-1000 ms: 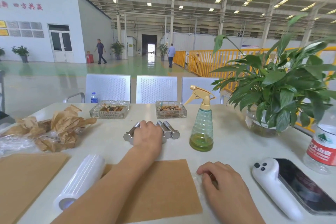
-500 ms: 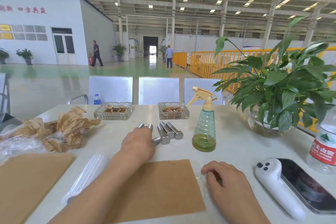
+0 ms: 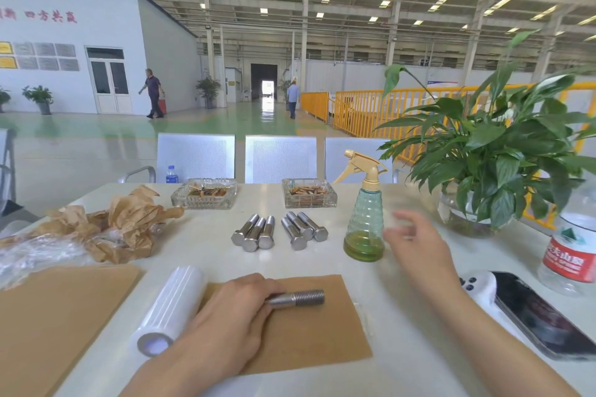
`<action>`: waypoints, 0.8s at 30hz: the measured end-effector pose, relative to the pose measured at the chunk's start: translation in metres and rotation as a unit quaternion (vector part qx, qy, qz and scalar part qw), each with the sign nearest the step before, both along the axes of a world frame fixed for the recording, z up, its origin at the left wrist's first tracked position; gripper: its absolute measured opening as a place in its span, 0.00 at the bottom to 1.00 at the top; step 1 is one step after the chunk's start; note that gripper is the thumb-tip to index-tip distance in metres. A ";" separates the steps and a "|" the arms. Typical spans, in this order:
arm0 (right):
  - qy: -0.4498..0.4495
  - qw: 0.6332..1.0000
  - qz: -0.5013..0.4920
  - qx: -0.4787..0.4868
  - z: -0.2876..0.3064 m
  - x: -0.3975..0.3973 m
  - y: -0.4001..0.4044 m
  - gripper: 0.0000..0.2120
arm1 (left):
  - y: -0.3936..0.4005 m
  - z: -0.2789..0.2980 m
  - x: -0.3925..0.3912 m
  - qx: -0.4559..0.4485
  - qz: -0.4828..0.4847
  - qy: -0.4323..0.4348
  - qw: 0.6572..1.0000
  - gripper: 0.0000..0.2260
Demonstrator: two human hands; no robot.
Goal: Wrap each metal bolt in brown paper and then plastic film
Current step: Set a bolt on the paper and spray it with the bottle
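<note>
The fingers of the left hand (image 3: 238,309) are closing around the head end of a metal bolt (image 3: 298,298), holding it down flat on a sheet of brown paper (image 3: 309,338); the threaded end is sticking out to the right, clear of the hand. The right hand (image 3: 419,245) is hovering above the table (image 3: 403,348) with its fingers spread loosely and gripping nothing; it is blurred, just right of a green spray bottle (image 3: 364,219). A roll of plastic film (image 3: 171,309) is lying beside the left hand, touching the paper's left edge. Farther back, six more bolts (image 3: 279,231) are lying on the table in two groups of three, heads toward the camera. Behind them two glass ashtrays (image 3: 203,193) are sitting apart. To the left, crumpled brown paper (image 3: 129,226) and clear film are piling up, with a second flat brown sheet (image 3: 54,322) in front. A potted plant (image 3: 503,151), a water bottle (image 3: 571,251) and a phone (image 3: 541,316) are standing at the right.
</note>
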State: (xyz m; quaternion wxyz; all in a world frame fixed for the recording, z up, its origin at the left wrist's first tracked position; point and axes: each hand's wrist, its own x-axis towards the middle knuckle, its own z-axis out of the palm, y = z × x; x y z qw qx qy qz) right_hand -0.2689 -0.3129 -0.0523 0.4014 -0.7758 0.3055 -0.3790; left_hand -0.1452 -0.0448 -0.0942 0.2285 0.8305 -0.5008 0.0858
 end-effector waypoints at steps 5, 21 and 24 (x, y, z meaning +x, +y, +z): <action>-0.025 0.998 0.019 0.054 0.042 0.042 -0.026 0.35 | 0.001 -0.007 0.002 -0.011 -0.023 -0.011 1.000 0.12; -0.087 0.989 0.083 0.085 0.030 0.044 -0.024 0.14 | -0.003 -0.015 -0.008 -0.041 0.006 -0.017 0.999 0.07; -0.101 0.983 0.118 0.097 0.032 0.027 -0.015 0.08 | -0.003 -0.015 -0.009 -0.039 0.010 -0.023 0.999 0.07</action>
